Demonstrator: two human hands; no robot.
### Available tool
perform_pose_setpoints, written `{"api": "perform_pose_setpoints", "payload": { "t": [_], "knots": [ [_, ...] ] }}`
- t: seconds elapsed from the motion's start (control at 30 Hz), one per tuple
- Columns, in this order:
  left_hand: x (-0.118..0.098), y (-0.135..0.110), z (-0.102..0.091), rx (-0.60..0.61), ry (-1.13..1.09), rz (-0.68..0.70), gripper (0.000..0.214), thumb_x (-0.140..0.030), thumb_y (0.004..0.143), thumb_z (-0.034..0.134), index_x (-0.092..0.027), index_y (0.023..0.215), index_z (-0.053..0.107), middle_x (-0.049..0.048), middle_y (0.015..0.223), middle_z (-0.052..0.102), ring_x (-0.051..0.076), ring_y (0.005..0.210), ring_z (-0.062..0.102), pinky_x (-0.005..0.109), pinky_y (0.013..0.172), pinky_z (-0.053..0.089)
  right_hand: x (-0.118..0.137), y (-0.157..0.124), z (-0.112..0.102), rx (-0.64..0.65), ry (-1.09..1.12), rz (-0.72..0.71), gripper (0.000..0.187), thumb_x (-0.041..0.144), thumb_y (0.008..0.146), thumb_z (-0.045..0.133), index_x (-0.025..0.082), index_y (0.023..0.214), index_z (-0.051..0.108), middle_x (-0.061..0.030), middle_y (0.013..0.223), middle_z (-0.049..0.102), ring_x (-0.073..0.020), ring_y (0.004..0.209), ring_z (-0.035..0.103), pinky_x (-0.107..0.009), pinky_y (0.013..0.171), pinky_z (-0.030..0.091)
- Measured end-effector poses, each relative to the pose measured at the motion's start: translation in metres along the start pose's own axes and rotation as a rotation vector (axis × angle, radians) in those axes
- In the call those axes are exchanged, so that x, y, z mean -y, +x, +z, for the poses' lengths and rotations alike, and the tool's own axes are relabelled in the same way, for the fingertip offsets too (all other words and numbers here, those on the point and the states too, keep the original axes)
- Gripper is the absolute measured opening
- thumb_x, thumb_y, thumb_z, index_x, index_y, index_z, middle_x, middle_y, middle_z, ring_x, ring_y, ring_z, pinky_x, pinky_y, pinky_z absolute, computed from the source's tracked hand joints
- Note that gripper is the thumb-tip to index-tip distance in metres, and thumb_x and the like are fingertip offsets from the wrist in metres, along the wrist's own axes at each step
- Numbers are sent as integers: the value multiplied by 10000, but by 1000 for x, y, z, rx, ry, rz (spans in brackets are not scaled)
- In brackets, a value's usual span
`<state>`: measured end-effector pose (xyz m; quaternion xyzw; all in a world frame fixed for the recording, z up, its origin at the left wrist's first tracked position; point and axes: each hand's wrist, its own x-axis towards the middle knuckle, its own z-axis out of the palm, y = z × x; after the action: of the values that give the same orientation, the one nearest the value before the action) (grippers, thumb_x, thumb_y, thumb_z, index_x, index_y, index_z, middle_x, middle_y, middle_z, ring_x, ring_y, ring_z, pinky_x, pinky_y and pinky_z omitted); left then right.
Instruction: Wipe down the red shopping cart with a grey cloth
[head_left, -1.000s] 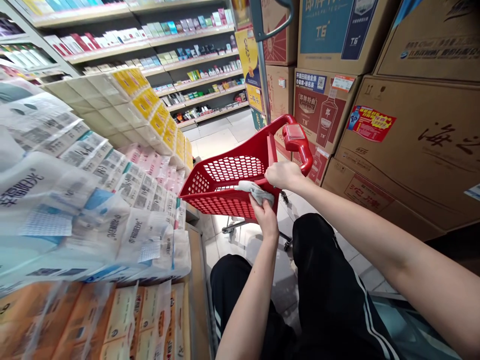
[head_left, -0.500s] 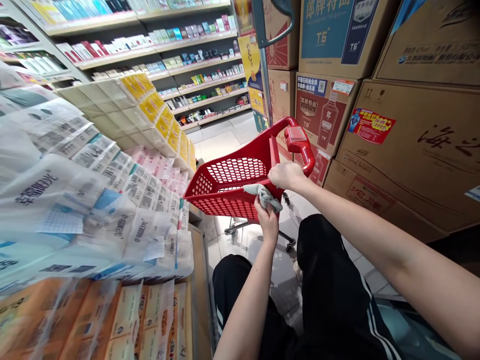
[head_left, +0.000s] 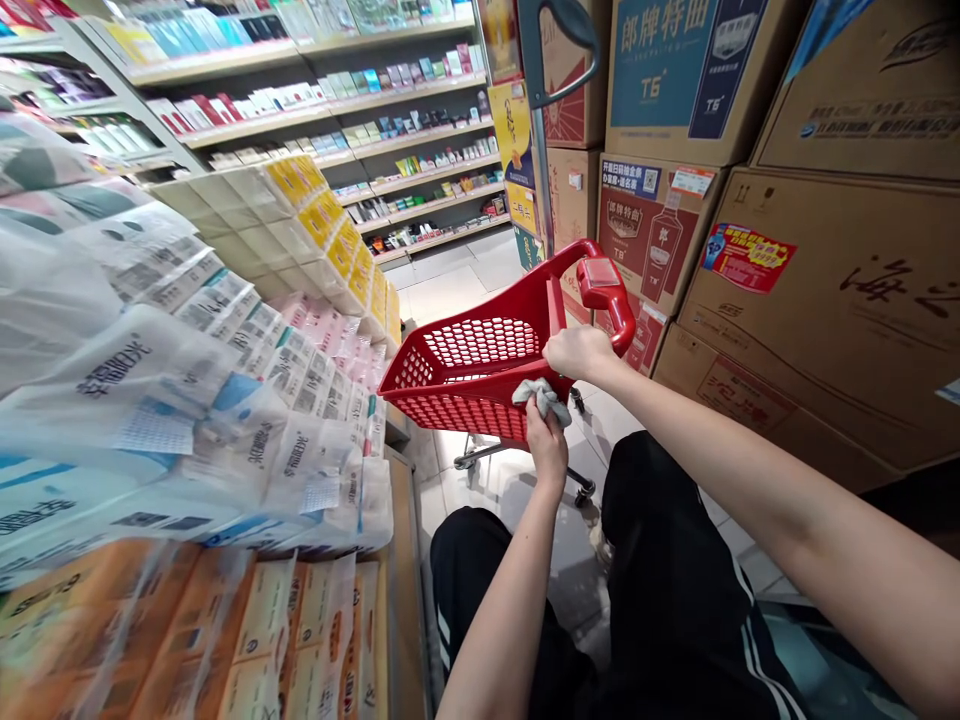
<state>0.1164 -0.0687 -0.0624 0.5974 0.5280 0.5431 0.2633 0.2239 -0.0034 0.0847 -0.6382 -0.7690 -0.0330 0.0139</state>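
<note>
A red plastic shopping cart (head_left: 480, 345) with a honeycomb mesh basket stands in front of me. My right hand (head_left: 581, 352) is wrapped over the rim at the cart's near end, below the curved red handle (head_left: 616, 300). In my left hand (head_left: 546, 445) is a bunched grey cloth (head_left: 541, 398), pressed against the outer side of the basket near its rear corner. The inside of the basket is visible in part. My left fingertips are partly hidden behind the cloth.
Packs of tissue paper (head_left: 247, 420) are piled on a low stand to the left, with orange packs (head_left: 187, 630) nearer me. Cardboard cartons (head_left: 825, 300) are stacked on the right beside a metal post (head_left: 538, 150). Stocked shelves (head_left: 352, 110) stand behind.
My left hand and the cloth have slid a little right along the basket's side, towards its rear corner. The right hand keeps its hold on the rim. The view has shifted slightly.
</note>
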Motion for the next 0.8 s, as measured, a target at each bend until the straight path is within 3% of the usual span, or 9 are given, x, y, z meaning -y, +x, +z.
{"api": "perform_pose_setpoints", "payload": {
  "t": [0.2, 0.47, 0.67, 0.8],
  "knots": [
    [39, -6, -4, 67, 16, -31, 366, -239, 897, 409, -145, 1235, 514, 130, 1217, 563, 218, 1163, 508, 365, 1020, 361, -1, -1, -3, 20, -12, 12, 392, 219, 871, 342, 149, 963, 716, -176, 965, 687, -288, 892, 647, -355, 725, 464],
    [31, 8, 4, -33, 111, 115, 410, -210, 899, 360, -125, 1294, 432, 154, 1277, 471, 219, 1234, 410, 363, 1060, 307, 1, -2, -3, 26, -23, -17, 394, 202, 874, 335, 137, 978, 710, -187, 992, 678, -289, 892, 644, -370, 743, 460],
    [75, -2, 4, 99, 104, -92, 266, -116, 796, 457, -156, 1034, 569, 105, 1030, 586, 218, 1047, 538, 397, 975, 389, -5, 3, -1, 15, 5, 17, 398, 230, 876, 335, 143, 976, 710, -176, 983, 683, -289, 911, 636, -356, 736, 461],
    [77, 4, 2, 91, 68, -133, 242, -84, 757, 480, -170, 954, 592, 81, 952, 613, 206, 1002, 564, 377, 967, 402, -6, 4, -1, 12, 21, 28, 397, 236, 876, 337, 146, 973, 712, -169, 993, 683, -282, 907, 638, -353, 742, 462]
  ]
}}
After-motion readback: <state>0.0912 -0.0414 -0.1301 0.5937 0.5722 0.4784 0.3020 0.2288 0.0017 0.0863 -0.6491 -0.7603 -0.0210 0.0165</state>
